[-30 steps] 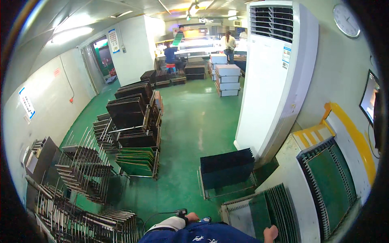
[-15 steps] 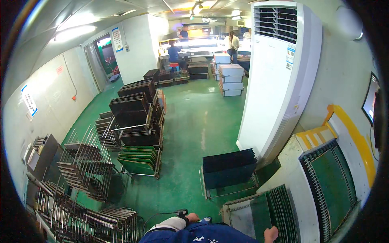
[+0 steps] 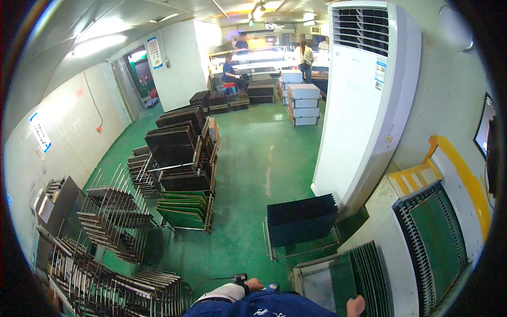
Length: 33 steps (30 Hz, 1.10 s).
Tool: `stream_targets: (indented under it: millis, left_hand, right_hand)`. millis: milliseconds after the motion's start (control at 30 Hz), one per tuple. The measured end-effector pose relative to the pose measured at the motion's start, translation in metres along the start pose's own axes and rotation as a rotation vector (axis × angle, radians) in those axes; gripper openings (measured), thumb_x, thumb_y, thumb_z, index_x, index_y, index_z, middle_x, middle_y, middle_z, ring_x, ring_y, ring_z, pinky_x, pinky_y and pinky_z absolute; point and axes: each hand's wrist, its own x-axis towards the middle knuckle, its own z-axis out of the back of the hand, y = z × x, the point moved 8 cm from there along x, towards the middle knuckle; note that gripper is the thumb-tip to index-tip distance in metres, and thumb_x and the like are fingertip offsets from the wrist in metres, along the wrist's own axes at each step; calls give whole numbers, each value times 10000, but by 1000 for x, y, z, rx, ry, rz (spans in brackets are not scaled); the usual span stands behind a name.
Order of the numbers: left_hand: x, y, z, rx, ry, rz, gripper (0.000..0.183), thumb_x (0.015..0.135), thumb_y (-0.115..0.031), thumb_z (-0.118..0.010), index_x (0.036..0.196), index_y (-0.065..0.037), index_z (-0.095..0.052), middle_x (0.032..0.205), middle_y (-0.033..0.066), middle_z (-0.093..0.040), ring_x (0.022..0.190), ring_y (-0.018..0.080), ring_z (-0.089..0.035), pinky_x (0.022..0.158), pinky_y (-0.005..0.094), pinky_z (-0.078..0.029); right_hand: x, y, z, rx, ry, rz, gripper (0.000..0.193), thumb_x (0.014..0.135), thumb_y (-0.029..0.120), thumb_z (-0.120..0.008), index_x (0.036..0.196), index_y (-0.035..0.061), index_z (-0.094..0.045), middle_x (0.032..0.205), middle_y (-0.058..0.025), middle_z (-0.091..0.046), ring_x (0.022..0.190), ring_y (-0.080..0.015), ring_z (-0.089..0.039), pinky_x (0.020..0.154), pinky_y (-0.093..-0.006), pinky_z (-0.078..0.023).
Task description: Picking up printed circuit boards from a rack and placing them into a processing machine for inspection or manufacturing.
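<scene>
At the lower right, my right hand [image 3: 356, 305] is closed at the near edge of a dark green panel [image 3: 343, 277]. That panel stands upright at the left end of a row of similar thin panels [image 3: 372, 277] in a rack on the floor. My left hand [image 3: 254, 284] is close to my body, beside a dark wrist device [image 3: 240, 278] with a cable. Its fingers are too small and partly turned away to make out, and nothing shows in it.
Dark boards [image 3: 301, 219] stand in a wire rack ahead. A conveyor machine [image 3: 441, 238] is at the right, near a tall white air conditioner [image 3: 354, 105]. Metal racks [image 3: 113, 222] and stacked board racks [image 3: 179, 148] line the left. Several people work at the far bench.
The view has shifted slightly, so the scene sits a little further right. My hands look nearly still. A seated person in blue at the back has turned.
</scene>
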Motion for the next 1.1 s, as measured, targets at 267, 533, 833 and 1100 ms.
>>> stream_targets:
  millis: [267,533,833,1100]
  left_hand:
    - [16,29,-7,-132,-47,107,285,696,-343,-566,799,-96,-664,795,155,-629,777,337,-585,686,384,-455]
    - [-25,-44,19,119,-26,-201,308,718,-339,-545,747,-50,-648,712,79,-627,656,202,-574,605,346,-443]
    - [-21,-36,10,267,81,-99,318,715,-265,-541,1007,-161,-614,957,106,-615,842,281,-594,774,355,-472]
    - [21,23,-8,-74,2,101,343,669,-367,-567,861,-97,-658,867,138,-632,790,311,-589,714,380,-455]
  right_hand:
    - [-1,9,7,-23,-20,30,318,766,201,-472,975,-21,-557,980,-226,-564,898,-376,-530,738,-448,-431]
    - [13,-10,-2,-51,-79,-19,325,727,222,-494,940,-9,-576,970,-249,-560,904,-387,-525,722,-468,-421]
    - [22,-9,1,-30,-256,-181,214,650,100,-584,834,-2,-624,800,-174,-615,776,-319,-591,693,-396,-466]
    - [14,1,13,-4,-255,-103,186,641,111,-581,788,-1,-605,821,-178,-611,798,-329,-584,691,-406,-461]
